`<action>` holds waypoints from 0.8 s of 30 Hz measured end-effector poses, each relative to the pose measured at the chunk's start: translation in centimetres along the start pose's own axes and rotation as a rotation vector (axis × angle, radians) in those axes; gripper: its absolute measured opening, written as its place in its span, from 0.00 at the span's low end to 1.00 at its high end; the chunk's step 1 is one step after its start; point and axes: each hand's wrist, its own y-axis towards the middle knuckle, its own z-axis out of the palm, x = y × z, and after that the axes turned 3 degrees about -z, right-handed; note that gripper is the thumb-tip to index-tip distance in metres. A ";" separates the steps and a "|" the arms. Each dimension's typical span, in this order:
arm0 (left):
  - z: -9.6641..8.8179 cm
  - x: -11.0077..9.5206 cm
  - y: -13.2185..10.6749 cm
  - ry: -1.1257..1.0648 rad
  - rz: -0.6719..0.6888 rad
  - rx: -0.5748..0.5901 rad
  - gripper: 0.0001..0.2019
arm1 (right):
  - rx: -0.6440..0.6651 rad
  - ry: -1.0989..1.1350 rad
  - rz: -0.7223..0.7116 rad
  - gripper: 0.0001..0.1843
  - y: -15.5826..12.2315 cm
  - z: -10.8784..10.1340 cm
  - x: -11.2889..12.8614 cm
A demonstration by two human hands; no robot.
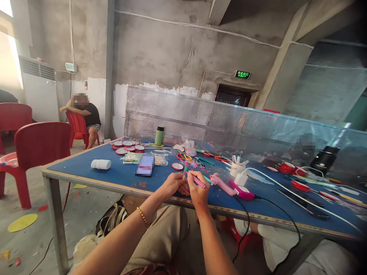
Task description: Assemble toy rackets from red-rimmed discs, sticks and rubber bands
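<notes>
Now, left hand (174, 185): fingers closed on a slim piece (186, 167), nearer and right of the phone (145, 165).
Right hand (200, 195): gripping a pink pen (200, 182), farther right of the phone; pen end close to the piece, touching or not I can't tell.
Piece: being worked on, I'd judge; mid-step, not released.
Discs (127, 143): red-rimmed pile beyond and left of the phone, a lone disc (177, 166) to its right; finished or waiting, no telling.
Bagged sticks (132, 158): just beyond the phone, perhaps stock left to do.
</notes>
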 end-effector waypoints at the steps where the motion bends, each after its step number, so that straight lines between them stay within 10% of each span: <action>1: 0.0 0.0 0.0 0.001 0.000 0.001 0.13 | 0.004 0.001 -0.001 0.07 0.0 0.0 0.1; 24: -0.1 0.2 0.0 -0.023 0.029 0.013 0.13 | 0.009 -0.026 -0.010 0.08 0.1 0.0 0.4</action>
